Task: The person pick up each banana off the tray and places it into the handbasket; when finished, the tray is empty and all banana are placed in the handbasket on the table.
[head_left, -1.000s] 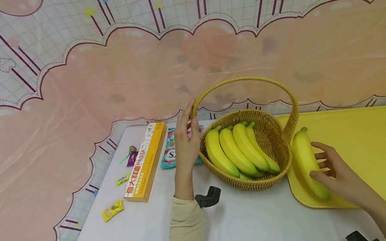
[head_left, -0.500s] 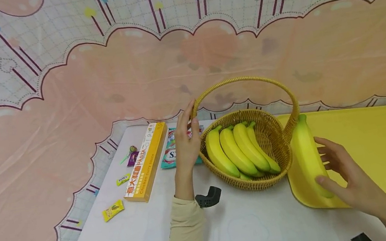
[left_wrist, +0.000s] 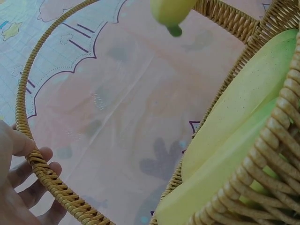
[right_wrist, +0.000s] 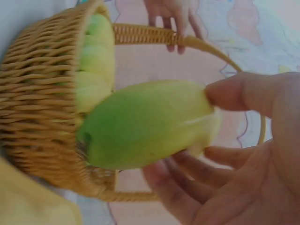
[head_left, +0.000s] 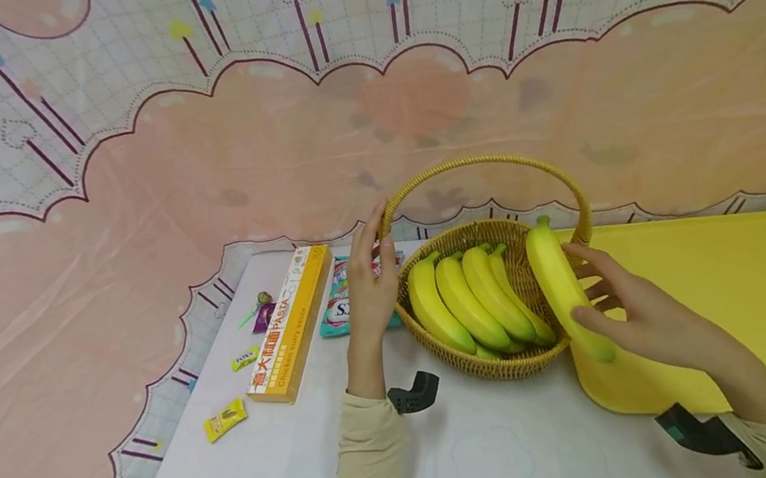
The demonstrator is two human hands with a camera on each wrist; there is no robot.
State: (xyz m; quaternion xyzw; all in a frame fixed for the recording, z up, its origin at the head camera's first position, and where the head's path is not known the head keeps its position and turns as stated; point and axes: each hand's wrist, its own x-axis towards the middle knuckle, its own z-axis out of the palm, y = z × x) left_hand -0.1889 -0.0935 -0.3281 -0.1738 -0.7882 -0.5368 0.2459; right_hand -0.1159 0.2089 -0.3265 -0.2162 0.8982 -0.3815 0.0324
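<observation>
A wicker basket with a tall arched handle stands mid-table, and several yellow bananas lie side by side in its left part. My left hand holds the left side of the handle; in the left wrist view its thumb and fingers curl round the woven cane. Between thumb and fingers, my right hand grips a single banana with its stem end up. That banana overlaps the basket's right rim in the head view. Its green-tinged lower end faces the right wrist camera.
A yellow tray lies to the right of the basket. On the left are a pasta box, a teal snack packet, a lollipop and small wrapped candies. A patterned cloth hangs behind the table.
My right hand has lifted the banana off the tray and carried it left to the basket's right rim. The left hand has stayed on the handle.
</observation>
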